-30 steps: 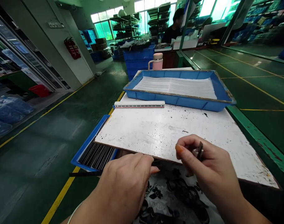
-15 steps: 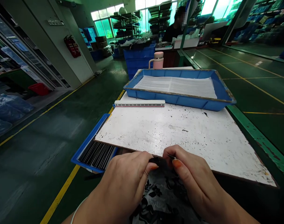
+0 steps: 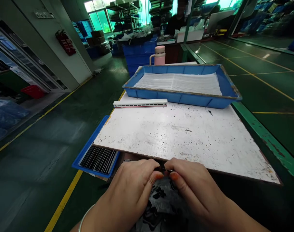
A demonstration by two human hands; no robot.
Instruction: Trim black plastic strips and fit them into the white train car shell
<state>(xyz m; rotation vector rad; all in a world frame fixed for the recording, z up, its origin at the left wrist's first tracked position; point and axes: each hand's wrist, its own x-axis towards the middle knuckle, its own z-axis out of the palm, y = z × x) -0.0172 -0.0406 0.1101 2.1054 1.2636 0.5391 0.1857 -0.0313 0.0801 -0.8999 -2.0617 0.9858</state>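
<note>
Right at the near edge of the white-painted board point(image 3: 175, 135), the left hand point(image 3: 129, 190) and the right hand point(image 3: 195, 190) are curled in toward each other, pinching from either side. Between their fingertips point(image 3: 174, 176), almost closed together, sits a small dark piece point(image 3: 164, 169) with a thin metal glint. The fingers cover most of it, so it's hard to say exactly what it is, though both hands appear to have hold of it. It's just off the board's edge, above a black-and-white floral fabric point(image 3: 158, 199) in the lap.

Now the state of the bench: a large blue tray point(image 3: 171, 97) at the far end of the board holds a wide, neat stack of white strips point(image 3: 175, 83) spread across most of its floor. Just in front of that tray, a white slotted bar point(image 3: 140, 103) lies on the board, well away from the hands. Over on the left, against the board's near corner, a shallow blue tray point(image 3: 89, 151) is packed with black strips point(image 3: 98, 159) lying side by side, plenty of them in place. Behind the large tray stands a pink flask point(image 3: 159, 54), and farther back a co-worker point(image 3: 175, 22) sits at a bench.
</note>
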